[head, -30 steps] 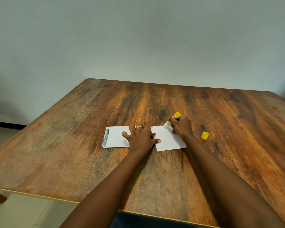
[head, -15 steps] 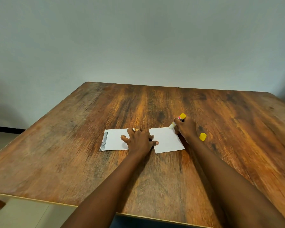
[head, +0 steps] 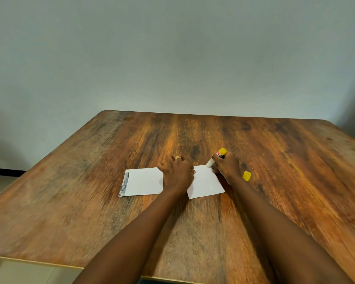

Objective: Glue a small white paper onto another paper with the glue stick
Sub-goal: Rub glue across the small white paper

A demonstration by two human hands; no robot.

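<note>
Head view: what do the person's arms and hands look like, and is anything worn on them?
The left forearm and right forearm are bare, with no sleeves, watch or bands in view. The left hand wears a gold-coloured ring on one finger. The right hand shows no ring. Neither hand is gloved.

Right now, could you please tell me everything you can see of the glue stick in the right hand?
The plastic-looking glue stick, white-barrelled with a red label and a yellow end, is uncapped. It is tilted, yellow end up and away, white tip down, apparently touching the far corner of the white paper sheet on the right. The right hand holds it around the middle, hiding part of the barrel. Its round yellow cap lies apart on the brown wooden table.
</note>
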